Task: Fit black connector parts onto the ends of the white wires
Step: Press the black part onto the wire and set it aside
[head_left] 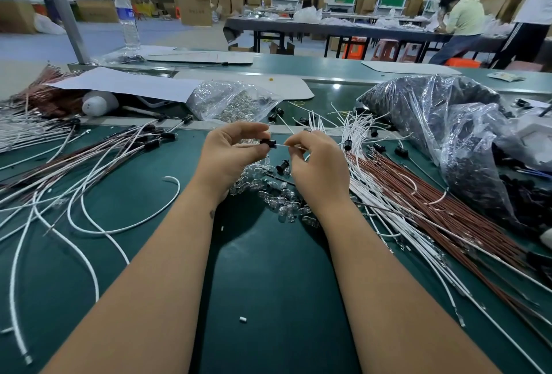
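Both forearms reach over the green bench (268,284). Left hand (230,152) pinches a black connector (268,143); right hand (316,161) pinches a white wire (280,145) just beside it, its end aimed at the connector, seemingly for insertion. Spare connectors (282,166) lie beneath the hands, within reach.

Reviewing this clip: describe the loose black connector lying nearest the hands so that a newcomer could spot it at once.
Start at the green table and find the pile of clear glass bulbs between the wrists. At the pile's far edge, just below the right hand's fingers, lies the loose black connector. Unlike the connector pinched by the left hand, nothing holds it and no wire enters it.
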Tool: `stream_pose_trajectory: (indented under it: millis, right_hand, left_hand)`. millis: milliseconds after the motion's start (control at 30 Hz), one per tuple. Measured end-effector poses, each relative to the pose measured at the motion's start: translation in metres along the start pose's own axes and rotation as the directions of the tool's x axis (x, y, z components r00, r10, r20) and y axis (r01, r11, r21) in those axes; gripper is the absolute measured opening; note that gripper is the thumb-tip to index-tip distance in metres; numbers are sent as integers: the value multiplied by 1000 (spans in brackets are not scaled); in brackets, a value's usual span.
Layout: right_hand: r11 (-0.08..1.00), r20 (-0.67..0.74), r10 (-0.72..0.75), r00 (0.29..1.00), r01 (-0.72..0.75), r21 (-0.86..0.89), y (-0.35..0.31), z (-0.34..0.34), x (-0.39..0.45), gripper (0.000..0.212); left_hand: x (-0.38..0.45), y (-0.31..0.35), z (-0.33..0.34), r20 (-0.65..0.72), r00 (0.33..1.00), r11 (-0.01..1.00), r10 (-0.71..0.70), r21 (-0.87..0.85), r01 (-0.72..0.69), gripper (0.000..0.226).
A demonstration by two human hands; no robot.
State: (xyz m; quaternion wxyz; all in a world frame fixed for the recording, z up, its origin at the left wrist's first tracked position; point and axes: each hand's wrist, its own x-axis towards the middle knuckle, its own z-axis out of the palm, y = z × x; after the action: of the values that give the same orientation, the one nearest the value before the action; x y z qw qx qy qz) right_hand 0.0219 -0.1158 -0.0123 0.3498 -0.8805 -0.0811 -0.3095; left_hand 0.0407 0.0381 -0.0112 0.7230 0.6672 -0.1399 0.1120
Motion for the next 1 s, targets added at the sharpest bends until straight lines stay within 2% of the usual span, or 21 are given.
stream_pose_trajectory:
  millis: [267,533,767,933,1000]
  right_hand:
    - [999,-33,9,999,-7,51,-3,-3,-1,13]
    - [989,71,33,997,-43,144,-1,1,1,14]
    - [985,144,59,988,-81,154,2,4,2,17]
    - [982,85,22,996,-38,186,-1,2,0,3]
    - [983,62,6,998,-17,185,-2,1,0,4]
  left_hand:
    - [1,0,-1,9,999,996,-41,-73,42,31]
    - [2,0,1,4,1000,997,-18,-71,18,36]
    - [1,-1,3,26,999,998,-29,-56,30,32]
    - [3,-1,2,-27,996,992,-84,-97,81,25]
    - [4,-1,3,-47,994,991,-97,-96,92,24]
